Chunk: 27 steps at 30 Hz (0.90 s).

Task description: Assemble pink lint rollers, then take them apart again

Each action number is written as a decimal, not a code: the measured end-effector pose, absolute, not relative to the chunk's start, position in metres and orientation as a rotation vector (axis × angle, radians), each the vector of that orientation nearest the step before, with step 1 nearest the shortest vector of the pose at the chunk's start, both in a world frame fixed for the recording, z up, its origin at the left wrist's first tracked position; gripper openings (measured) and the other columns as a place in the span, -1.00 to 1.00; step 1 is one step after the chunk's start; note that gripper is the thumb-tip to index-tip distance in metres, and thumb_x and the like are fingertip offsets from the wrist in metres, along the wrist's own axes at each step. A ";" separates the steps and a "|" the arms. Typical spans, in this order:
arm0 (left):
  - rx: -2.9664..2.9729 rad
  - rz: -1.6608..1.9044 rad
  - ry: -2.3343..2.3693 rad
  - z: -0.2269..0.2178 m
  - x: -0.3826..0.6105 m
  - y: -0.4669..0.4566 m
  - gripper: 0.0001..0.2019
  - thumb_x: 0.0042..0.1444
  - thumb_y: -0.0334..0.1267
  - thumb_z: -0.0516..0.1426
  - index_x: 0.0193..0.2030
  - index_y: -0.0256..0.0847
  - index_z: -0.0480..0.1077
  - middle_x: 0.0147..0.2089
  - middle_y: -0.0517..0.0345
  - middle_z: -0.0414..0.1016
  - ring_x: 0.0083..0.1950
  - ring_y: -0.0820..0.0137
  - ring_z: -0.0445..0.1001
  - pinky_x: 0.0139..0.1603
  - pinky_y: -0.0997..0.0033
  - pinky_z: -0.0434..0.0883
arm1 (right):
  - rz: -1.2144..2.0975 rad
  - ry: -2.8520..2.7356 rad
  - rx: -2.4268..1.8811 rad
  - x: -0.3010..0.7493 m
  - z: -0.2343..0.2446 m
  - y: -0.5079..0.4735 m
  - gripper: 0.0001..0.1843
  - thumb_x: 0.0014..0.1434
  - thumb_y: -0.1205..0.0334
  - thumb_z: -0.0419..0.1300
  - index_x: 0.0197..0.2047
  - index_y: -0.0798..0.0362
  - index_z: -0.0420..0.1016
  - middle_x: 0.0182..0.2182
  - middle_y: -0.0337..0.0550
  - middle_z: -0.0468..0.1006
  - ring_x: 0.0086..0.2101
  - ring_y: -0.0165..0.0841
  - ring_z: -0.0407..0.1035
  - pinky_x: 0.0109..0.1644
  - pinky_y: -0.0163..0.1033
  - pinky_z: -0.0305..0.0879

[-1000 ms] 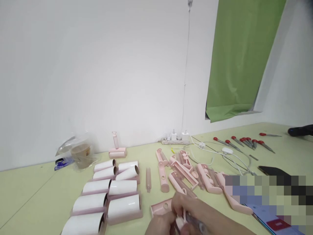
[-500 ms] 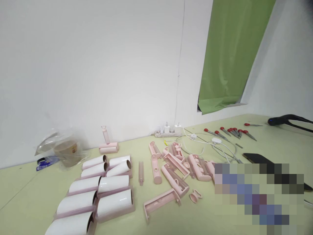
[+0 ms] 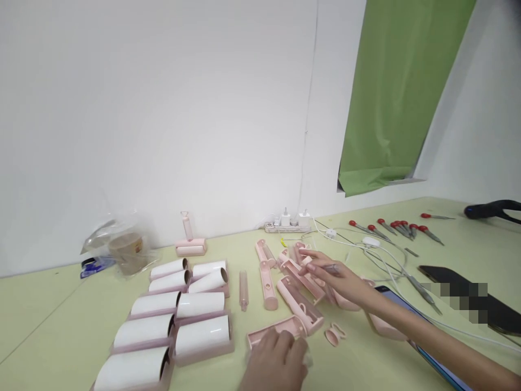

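Note:
My left hand (image 3: 274, 361) is at the bottom edge, fingers curled down onto a long pink housing piece (image 3: 264, 332) lying on the green table. My right hand (image 3: 340, 279) reaches forward into a pile of pink lint-roller parts (image 3: 299, 307), fingertips touching one of them. A thin grey tool (image 3: 332, 267) lies gripped along its fingers. A small pink ring-shaped piece (image 3: 336, 335) lies between the two hands.
Several white rolls in pink trays (image 3: 201, 336) stand in rows at the left. An assembled pink roller (image 3: 190, 247) and a bagged paper cup (image 3: 124, 251) sit by the wall. A power strip (image 3: 288, 227), white cables, red-handled screwdrivers (image 3: 394, 228) and a dark phone (image 3: 443, 273) lie to the right.
Both hands were together low at the bottom edge, then out of view. Now the right hand stretches out to the pile of pink parts and the left rests on the pink housing piece.

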<state>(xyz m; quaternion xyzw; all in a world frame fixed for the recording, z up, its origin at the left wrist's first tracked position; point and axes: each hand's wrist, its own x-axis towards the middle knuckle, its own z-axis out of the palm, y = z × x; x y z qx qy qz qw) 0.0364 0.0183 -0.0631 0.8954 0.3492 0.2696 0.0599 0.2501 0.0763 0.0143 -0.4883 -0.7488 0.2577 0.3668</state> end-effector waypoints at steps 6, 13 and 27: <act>2.803 1.060 1.107 -0.081 0.063 0.050 -0.70 -0.07 -0.33 0.18 -0.15 -0.01 0.33 -0.14 0.14 0.37 -0.07 0.28 0.32 0.01 0.15 0.28 | 0.873 -2.001 -1.105 0.249 0.011 0.089 -0.51 0.18 -0.07 -0.08 0.12 -0.07 0.21 0.15 -0.15 0.16 0.16 -0.22 -0.07 0.19 0.03 -0.13; 2.798 1.154 1.318 -0.092 0.069 0.061 -0.68 0.02 -0.12 0.10 -0.04 0.11 0.28 0.04 0.07 0.27 0.09 0.19 0.20 0.07 -0.03 0.17 | 0.732 -1.944 -1.129 0.239 0.026 0.105 -0.42 0.17 -0.14 -0.16 0.04 0.07 0.33 -0.16 -0.04 0.47 -0.11 -0.22 0.33 -0.04 -0.09 0.23; 2.585 1.190 1.145 -0.108 0.076 0.079 -0.54 -0.03 -0.30 0.08 0.08 -0.13 0.20 0.06 -0.07 0.31 0.02 0.07 0.26 0.00 -0.02 0.23 | 0.275 -2.482 -1.484 -0.017 0.022 0.265 -0.70 0.19 0.19 0.05 -0.03 0.12 0.27 -0.08 -0.08 0.34 -0.17 -0.29 0.32 -0.14 -0.06 0.29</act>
